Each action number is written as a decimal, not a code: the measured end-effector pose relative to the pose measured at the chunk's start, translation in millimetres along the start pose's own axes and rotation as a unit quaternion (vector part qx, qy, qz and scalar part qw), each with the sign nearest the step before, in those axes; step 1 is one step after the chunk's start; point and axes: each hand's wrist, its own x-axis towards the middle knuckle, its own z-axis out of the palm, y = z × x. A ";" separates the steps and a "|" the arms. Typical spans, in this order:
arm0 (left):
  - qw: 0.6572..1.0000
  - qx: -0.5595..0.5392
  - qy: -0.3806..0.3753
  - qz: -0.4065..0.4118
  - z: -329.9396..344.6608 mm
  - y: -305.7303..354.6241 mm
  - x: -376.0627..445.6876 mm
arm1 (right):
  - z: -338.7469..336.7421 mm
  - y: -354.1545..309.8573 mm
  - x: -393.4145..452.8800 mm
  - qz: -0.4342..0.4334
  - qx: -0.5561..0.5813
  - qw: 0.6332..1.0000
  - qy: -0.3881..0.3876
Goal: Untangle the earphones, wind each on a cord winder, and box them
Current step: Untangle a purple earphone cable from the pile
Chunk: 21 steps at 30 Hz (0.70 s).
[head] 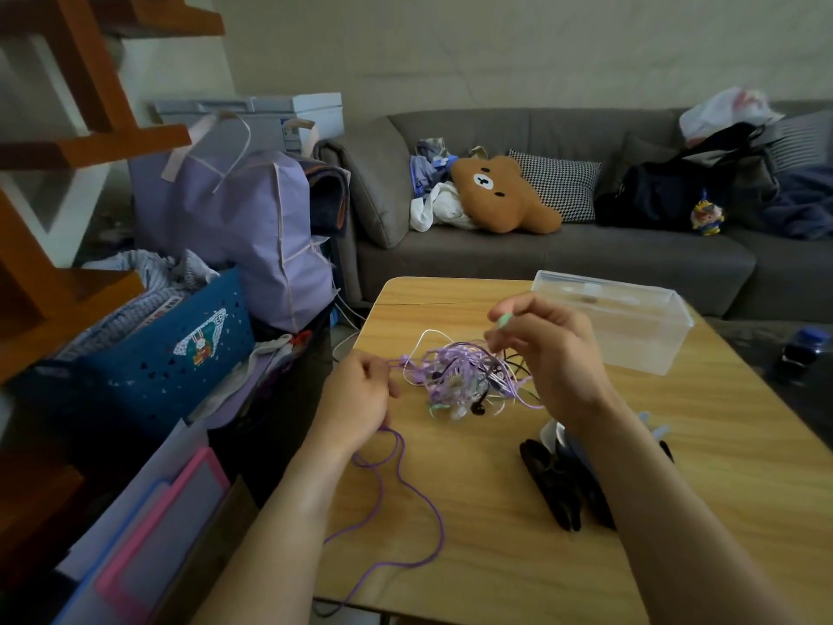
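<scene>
Your left hand [356, 399] pinches a purple cord [396, 498] at the tangle's edge; its freed length trails toward you across the table [676, 512]. Your right hand [545, 349] pinches a mint piece [504, 321] above the tangle [469, 381], which sits mid-table between your hands. These cords look light, limp and prone to snagging, so hold near plugs or buds and ease loops out gently. The clear box [631, 327] waits beyond; dark winders [563, 484] lie near your right forearm.

left hand [358, 399] pinches purple cord [405, 502] | right hand [547, 349] pinches green piece [504, 320] | tangle [464, 376] between
</scene>
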 end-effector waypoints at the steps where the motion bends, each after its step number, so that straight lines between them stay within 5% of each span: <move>1: 1.000 0.004 0.019 -0.003 -1.2 -2.0 2.4 | -3.4 1.1 1.5 0.007 0.004 0.999 0.031; 6: 0.988 -0.129 0.069 -0.058 -6.5 5.8 6.8 | -14.0 2.4 4.4 -0.011 -0.004 0.979 0.206; 11: 0.943 -0.325 -0.045 -0.054 -9.0 22.3 -3.4 | 1.5 4.1 -8.8 -0.118 -0.307 0.913 0.242; 13: 0.926 -0.367 -0.083 -0.032 -11.2 28.8 -8.1 | 8.9 11.4 -13.5 -0.196 -0.309 0.911 0.191; 15: 0.907 -0.407 -0.110 -0.012 -14.4 32.0 -10.7 | 13.1 18.5 -12.9 -0.143 -0.325 0.934 0.035; 17: 0.884 -0.452 -0.122 0.002 -18.1 31.6 -10.9 | 17.2 28.4 -13.3 -0.062 -0.397 0.908 -0.119; 21: 0.873 -0.482 -0.082 0.009 -29.5 21.7 -7.7 | 23.4 50.1 -12.2 -0.081 -0.456 0.873 -0.156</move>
